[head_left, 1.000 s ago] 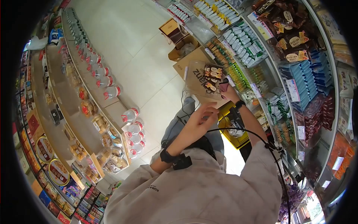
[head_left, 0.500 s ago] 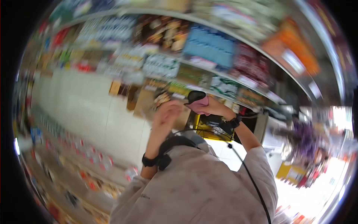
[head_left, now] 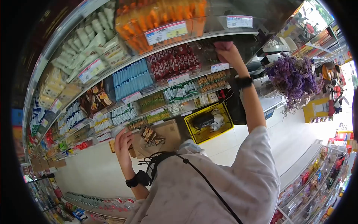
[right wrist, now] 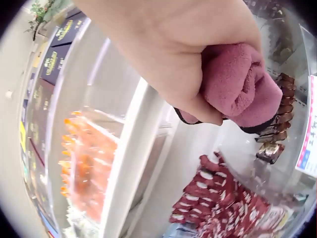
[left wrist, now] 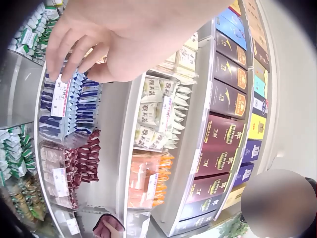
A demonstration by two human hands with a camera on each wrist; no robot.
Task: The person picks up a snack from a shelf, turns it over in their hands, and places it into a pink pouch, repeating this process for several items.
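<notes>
My right hand [head_left: 232,58] reaches to the upper shelf and grips a pink cloth [right wrist: 237,82], bunched in the fingers in the right wrist view. Beside the cloth is a clear bin with dark wrapped snacks [right wrist: 278,121]; red packets [head_left: 174,61] lie to its left in the head view. My left hand [head_left: 123,145] is raised with fingers relaxed, holding nothing, near a cardboard box [head_left: 167,134] with brown packets [head_left: 151,135] on it. In the left wrist view, the left hand [left wrist: 106,44] overlaps the blue packets [left wrist: 79,106]; contact cannot be told.
A yellow basket [head_left: 209,139] stands on the floor below the shelves. Purple flowers [head_left: 294,76] are on the right by a counter. Orange packets [head_left: 160,16] fill a bin above. Large bottles [head_left: 112,203] line the lower left. A dark cord [head_left: 209,181] crosses my shirt.
The head view has turned toward the shelves and flowers. My right hand has moved with the cloth from beside the box, over the basket, up to the shelf; my left hand has moved left, away from it.
</notes>
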